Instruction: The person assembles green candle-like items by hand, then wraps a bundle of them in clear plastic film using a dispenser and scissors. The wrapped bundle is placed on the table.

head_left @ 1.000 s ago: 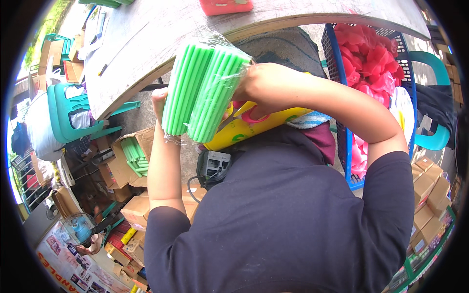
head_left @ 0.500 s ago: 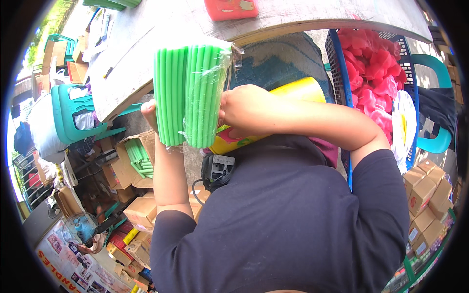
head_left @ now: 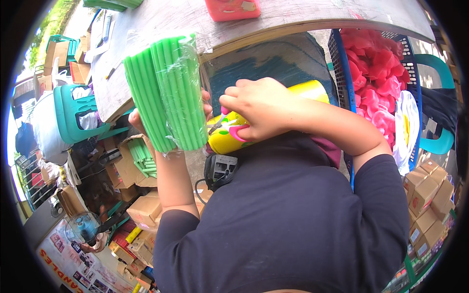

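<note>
A bundle of long green candles (head_left: 166,93), wrapped in clear plastic, is upright and slightly tilted in front of me. My left hand (head_left: 138,122) is closed around it from behind; its fingertips show at the bundle's right side, and the palm is hidden. My right hand (head_left: 259,105) grips pink-handled scissors (head_left: 238,133) just right of the bundle. The metal blades point toward the bundle's right side, apart from the candles as far as I can see. A yellow cylinder (head_left: 308,92) lies under my right hand and wrist.
The worktable (head_left: 293,18) spans the far side, bearing a pink container (head_left: 233,10). A blue crate (head_left: 344,83) of pink wrapped pieces stands at right, near stacked cardboard boxes (head_left: 425,205). At left are a teal chair (head_left: 68,115) and an open carton (head_left: 132,168) with more green candles.
The bundle has shifted left and tilted, its top leaning left. My right hand has drawn away from its side, and the scissors now show.
</note>
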